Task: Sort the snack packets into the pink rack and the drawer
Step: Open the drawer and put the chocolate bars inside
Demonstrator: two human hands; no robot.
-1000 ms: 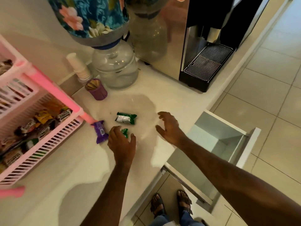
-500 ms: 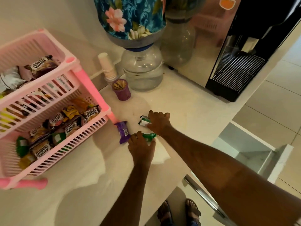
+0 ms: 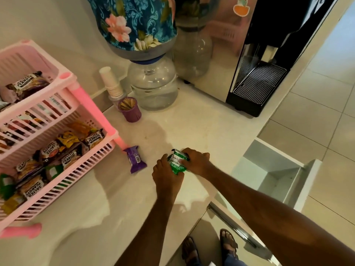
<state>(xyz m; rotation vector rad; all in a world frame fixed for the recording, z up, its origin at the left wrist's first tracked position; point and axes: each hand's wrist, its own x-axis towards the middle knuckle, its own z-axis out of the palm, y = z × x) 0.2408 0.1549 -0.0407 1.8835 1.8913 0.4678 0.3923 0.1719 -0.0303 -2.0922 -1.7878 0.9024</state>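
Note:
Two green snack packets (image 3: 177, 161) lie pressed together on the white counter (image 3: 201, 131). My left hand (image 3: 166, 174) grips the nearer green packet from below. My right hand (image 3: 196, 160) grips the farther one from the right. A purple snack packet (image 3: 135, 159) lies on the counter to their left, next to the leg of the pink rack (image 3: 80, 95). The rack's two tiers hold several peanut and other snack packets. The open white drawer (image 3: 272, 169) at the right shows nothing inside.
A water bottle (image 3: 152, 85) with a floral cover, a stack of paper cups (image 3: 111, 81) and a purple cup of toothpicks (image 3: 130, 110) stand behind the packets. A drinks machine (image 3: 257, 87) fills the back right. The counter edge runs just right of my hands.
My right hand has closed on the farther green packet and drawn it against the nearer one, which my left hand grips. The camera has shifted left and closer.

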